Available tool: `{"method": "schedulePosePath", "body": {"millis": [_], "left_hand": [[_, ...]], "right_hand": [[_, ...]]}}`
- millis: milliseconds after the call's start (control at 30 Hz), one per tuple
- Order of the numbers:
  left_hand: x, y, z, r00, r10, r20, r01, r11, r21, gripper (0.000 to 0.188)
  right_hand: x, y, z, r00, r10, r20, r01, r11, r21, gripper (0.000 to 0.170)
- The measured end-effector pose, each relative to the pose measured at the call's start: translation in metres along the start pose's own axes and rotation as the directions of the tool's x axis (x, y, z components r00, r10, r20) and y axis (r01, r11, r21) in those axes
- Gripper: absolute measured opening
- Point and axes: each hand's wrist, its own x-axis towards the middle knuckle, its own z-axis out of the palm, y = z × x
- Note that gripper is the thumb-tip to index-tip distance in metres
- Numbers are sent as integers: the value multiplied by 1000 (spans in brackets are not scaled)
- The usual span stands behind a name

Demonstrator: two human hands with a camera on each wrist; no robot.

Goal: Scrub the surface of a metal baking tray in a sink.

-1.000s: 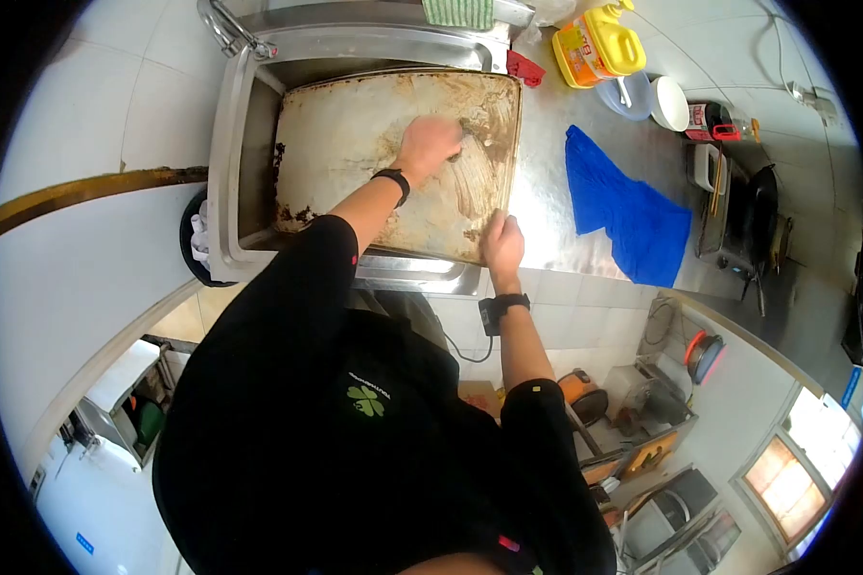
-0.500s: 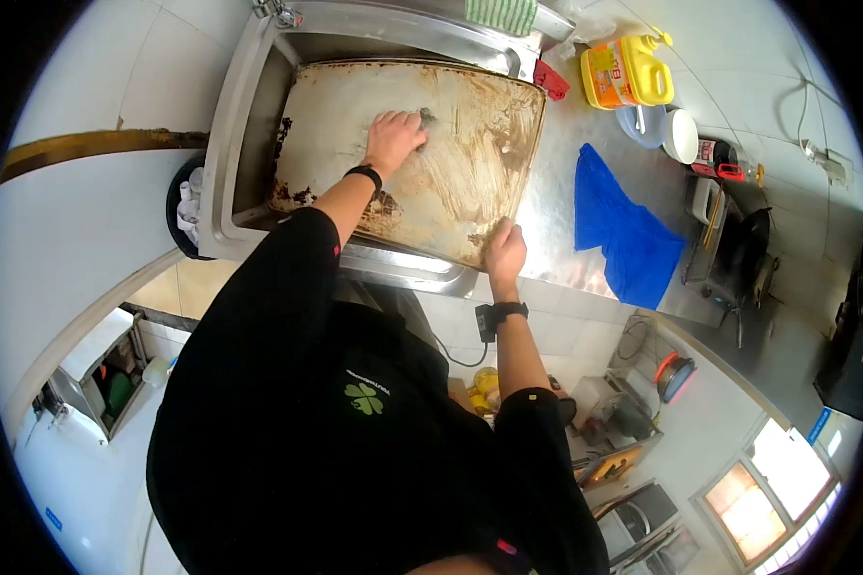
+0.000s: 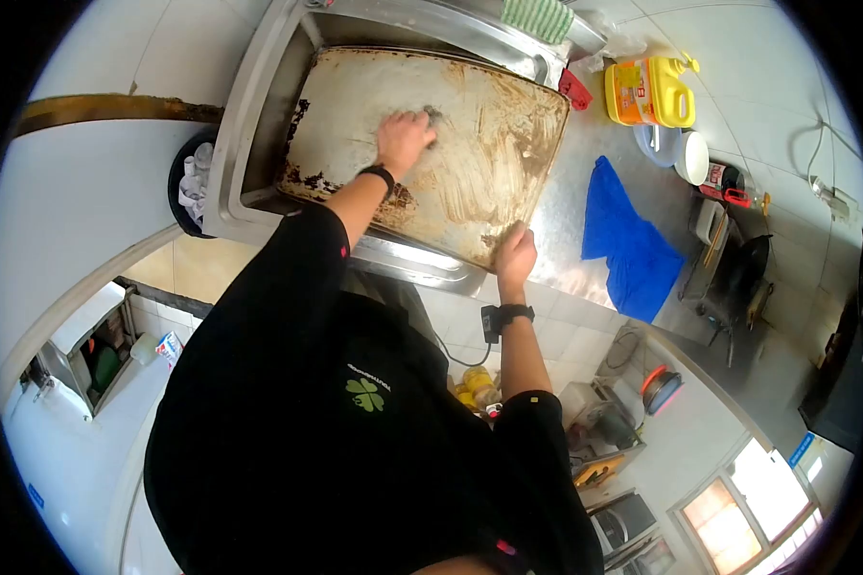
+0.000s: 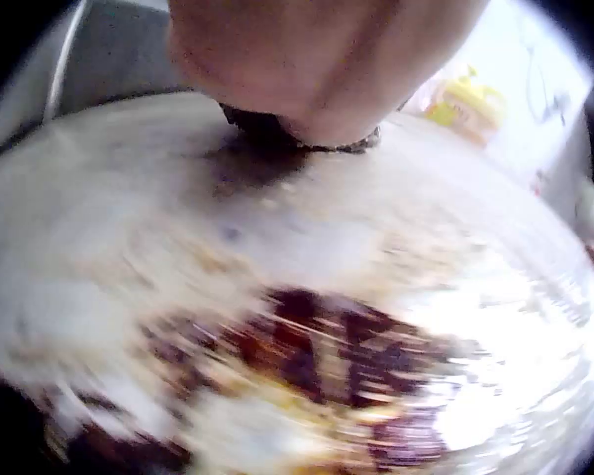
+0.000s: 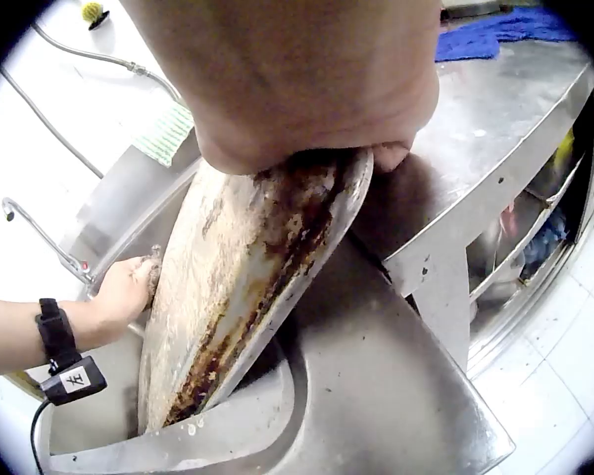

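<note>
Head view: the tray point(image 3: 355, 105) lay across the sink point(image 3: 232, 163), long axis running L to R, R end a bit lower in view & toward the counter point(image 3: 561, 216). My L hand point(image 3: 403, 141) had its fingers curled round a dark scouring pad point(image 3: 432, 123), on the tray approx. mid-length; my R hand point(image 3: 515, 253) gripped the near R corner. Blue cloth point(image 3: 623, 240) lay on the counter, R of the tray.

L wrist view: pad pinched under my fingers, close up, w/ dark burnt patches point(image 4: 317, 346) nearer the cam. than the pad; blurry, so exact finger placement I couldn't tell.

R wrist view: showed what head view didn't, i.e. the tray's brown-crusted side, slanting from my R hand down to the lower L, plus the tap's point(image 5: 40, 236) full spout.
</note>
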Motion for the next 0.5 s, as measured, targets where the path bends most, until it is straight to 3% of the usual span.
{"method": "schedulePosePath", "body": {"millis": [67, 133, 167, 200, 233, 267, 300, 333, 367, 400, 500], "left_hand": [[-19, 35, -22, 947, 6, 322, 56, 982, -182, 21], [-35, 75, -37, 812, 162, 560, -72, 981, -179, 26], [-38, 70, -37, 811, 161, 562, -74, 982, -175, 26], [-45, 69, -33, 905, 312, 290, -216, 923, -320, 23], [-51, 69, -27, 913, 408, -24, -381, 830, -407, 21], [-45, 56, -17, 864, 486, 128, -429, 846, -316, 19], [-18, 47, -29, 797, 299, 525, -204, 951, -232, 19], [12, 38, -41, 571, 59, 819, -19, 998, -59, 19], [7, 7, -23, 819, 82, 568, -71, 997, -42, 20], [-3, -17, -5, 963, 111, 247, -111, 994, -12, 20], [-10, -8, -12, 942, 59, 332, -55, 998, -21, 18]], "right_hand": [[-2, -3, 1, 1000, 15, -4, -15, 1000, 6, 45], [-1, -8, -2, 999, 44, 7, -44, 999, -6, 45], [-1, -8, -2, 1000, 8, -13, -7, 1000, 18, 45], [-1, -6, -3, 1000, 18, 14, -18, 1000, -4, 45], [0, -5, -3, 999, 24, 39, -23, 999, -28, 45], [1, -5, -2, 999, 18, 38, -17, 999, -32, 45], [0, -2, 0, 1000, 8, 19, -8, 1000, 0, 45], [0, -2, 1, 1000, -2, -3, 2, 999, 34, 45], [-1, -4, 0, 1000, -5, -11, 5, 1000, 30, 45], [-1, -6, -2, 1000, -10, -4, 10, 1000, 16, 45], [-2, -6, -1, 1000, -14, -24, 14, 1000, 18, 45]]}}
